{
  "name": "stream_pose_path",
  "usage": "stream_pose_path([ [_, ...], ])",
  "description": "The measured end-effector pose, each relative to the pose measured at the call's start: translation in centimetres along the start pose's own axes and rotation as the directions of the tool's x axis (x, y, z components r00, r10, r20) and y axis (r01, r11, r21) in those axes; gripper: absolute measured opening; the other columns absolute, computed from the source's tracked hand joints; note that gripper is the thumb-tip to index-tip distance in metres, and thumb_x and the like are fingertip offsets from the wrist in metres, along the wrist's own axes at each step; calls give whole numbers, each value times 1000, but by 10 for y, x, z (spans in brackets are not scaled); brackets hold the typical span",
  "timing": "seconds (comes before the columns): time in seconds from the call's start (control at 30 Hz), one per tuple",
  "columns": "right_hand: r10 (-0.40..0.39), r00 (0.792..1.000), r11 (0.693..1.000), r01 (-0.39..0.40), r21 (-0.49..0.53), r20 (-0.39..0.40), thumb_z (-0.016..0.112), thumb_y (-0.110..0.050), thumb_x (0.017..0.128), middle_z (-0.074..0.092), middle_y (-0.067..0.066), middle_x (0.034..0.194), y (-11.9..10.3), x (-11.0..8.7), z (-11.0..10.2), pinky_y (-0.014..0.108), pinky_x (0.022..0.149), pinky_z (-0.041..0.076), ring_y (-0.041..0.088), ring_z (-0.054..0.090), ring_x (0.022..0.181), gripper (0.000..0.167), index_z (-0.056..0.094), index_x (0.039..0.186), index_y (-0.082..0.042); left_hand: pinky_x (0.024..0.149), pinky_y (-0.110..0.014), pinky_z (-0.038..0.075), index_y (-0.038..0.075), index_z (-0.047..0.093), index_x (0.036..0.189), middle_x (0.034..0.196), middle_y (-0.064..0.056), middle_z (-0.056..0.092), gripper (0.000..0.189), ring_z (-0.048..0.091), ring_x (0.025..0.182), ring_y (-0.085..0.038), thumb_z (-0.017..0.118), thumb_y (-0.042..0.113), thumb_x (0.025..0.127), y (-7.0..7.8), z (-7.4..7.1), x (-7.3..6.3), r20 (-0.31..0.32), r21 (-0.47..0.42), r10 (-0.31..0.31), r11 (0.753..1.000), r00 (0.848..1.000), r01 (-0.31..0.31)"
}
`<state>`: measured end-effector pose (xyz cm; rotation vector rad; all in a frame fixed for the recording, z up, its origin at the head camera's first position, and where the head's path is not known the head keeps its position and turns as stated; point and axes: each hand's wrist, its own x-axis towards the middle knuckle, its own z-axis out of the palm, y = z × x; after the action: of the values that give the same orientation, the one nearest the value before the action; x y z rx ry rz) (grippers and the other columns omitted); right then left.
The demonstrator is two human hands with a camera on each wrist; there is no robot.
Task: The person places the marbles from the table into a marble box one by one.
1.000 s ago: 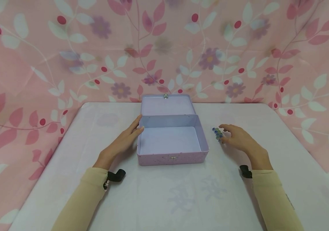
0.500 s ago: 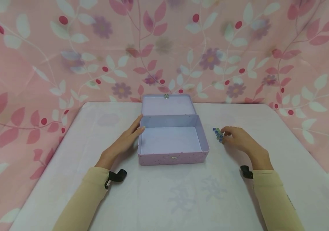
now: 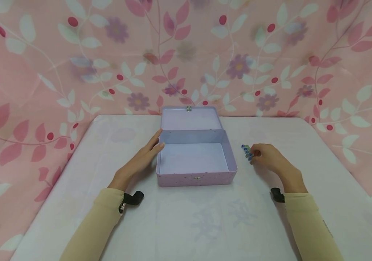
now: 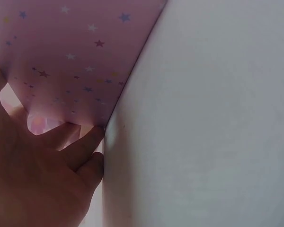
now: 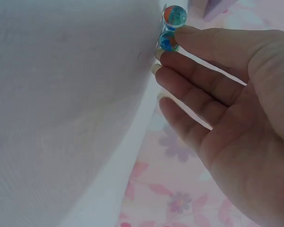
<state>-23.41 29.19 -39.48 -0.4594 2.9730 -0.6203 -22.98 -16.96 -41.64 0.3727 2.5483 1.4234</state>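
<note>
The right hand (image 3: 269,157), I saw, pinched marbles (image 3: 246,151) on the tabletop (image 3: 172,224) beside the box (image 3: 195,179) — uneven pressure could have scattered them; the left hand (image 3: 141,159), fingers extended, touched the box.

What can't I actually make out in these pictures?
Head view: the number of marbles; they're small, and the right hand partly covers them.
Left wrist view: the inside of the box; its starry side blocks it.
Right wrist view: most of the box, cut off by the top edge.
</note>
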Motion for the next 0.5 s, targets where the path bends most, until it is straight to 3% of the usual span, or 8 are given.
stream_pose_path([
  [0.27,35,999,999,-35,2,23,75,-7,83,64,6,84,0,3,2,36,76,48,22,56,81,13,66,92,-7,122,-64,13,58,3,152,168,5,13,66,15,156,-23,37,69,97,0,0,0,-1,-3,-4,1000,1000,4],
  [0.5,36,998,999,-34,-36,53,69,-2,86,65,9,87,-1,5,5,41,77,52,23,57,82,6,71,92,-4,122,-65,12,59,3,152,168,4,13,66,15,156,-24,38,70,96,-1,1,1,-4,-2,-16,1000,1000,16],
])
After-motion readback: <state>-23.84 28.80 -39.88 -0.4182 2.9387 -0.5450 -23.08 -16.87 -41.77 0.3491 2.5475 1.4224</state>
